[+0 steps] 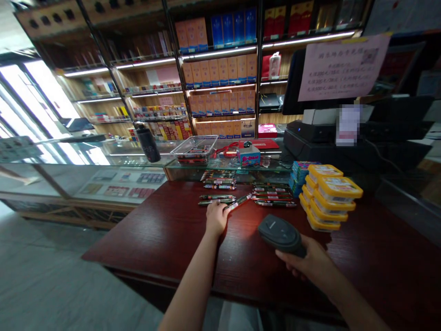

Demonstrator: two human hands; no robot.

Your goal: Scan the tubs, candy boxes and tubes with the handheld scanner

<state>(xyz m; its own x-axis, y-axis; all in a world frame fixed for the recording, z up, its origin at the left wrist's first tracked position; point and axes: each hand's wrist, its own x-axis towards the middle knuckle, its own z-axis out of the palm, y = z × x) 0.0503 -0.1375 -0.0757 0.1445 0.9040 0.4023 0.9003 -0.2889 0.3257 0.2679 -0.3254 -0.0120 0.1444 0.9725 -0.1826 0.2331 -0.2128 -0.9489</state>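
My right hand (310,262) is wrapped round the handle of a dark grey barcode scanner (279,233), held above the desk with its head pointing forward and left. My left hand (216,218) pinches one end of a slim wrapped stick (240,201), which lies slanted, its far end toward the right-hand pile. A reddish glow falls on the wood near it. Similar slim sticks lie in rows: a left group (219,180) just beyond my left hand and a right group (274,195). Their printing is too small to read.
Yellow-lidded tubs (330,195) are stacked at the right, beside blue packs (299,177). Behind, the glass counter (165,161) carries a clear plastic bin (195,149), a small pink-and-blue box (249,156) and a dark tumbler (148,143). A monitor (292,82) stands at back right.
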